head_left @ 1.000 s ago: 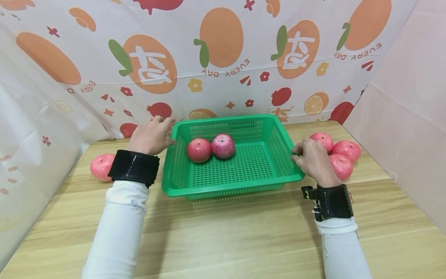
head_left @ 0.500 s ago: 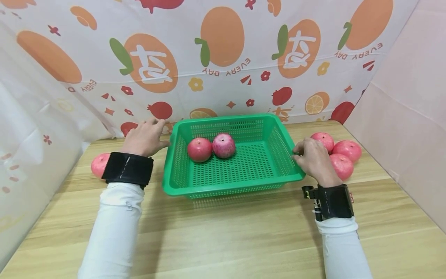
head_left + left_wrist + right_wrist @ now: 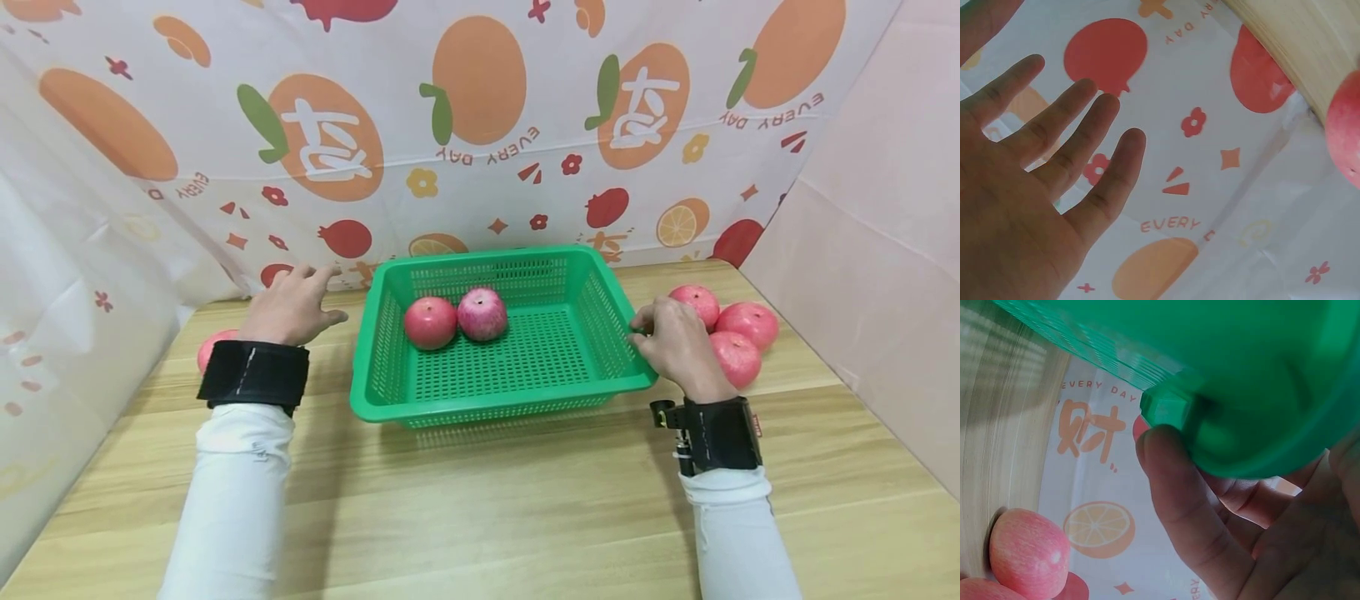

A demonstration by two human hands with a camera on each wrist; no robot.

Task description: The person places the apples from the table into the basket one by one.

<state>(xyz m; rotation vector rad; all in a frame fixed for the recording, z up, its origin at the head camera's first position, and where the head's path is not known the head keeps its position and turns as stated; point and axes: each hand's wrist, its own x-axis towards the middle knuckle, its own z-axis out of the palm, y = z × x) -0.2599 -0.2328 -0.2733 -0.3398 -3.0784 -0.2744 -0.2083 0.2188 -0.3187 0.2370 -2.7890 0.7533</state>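
Note:
A green plastic basket (image 3: 495, 408) stands mid-table, holding a red apple (image 3: 431, 323) and a purplish-red apple (image 3: 482, 314) side by side in its left half. My right hand (image 3: 673, 346) grips the basket's right rim; in the right wrist view its fingers (image 3: 1179, 494) curl under the green edge. My left hand (image 3: 288, 307) is in the air left of the basket, apart from it, with fingers spread and nothing held. Behind the left wristband, a pink apple (image 3: 217, 350) is partly hidden; it also appears at the right edge of the left wrist view.
To the right of my right hand, a cluster of pink apples (image 3: 746, 325) lies on the wooden table (image 3: 495, 517). A fruit-printed cloth (image 3: 480, 200) hangs behind the table, and pale sheets (image 3: 885, 250) close off both sides.
My left hand has moved left, away from the basket's left rim, and covers more of the left apple. The right hand and basket hold still.

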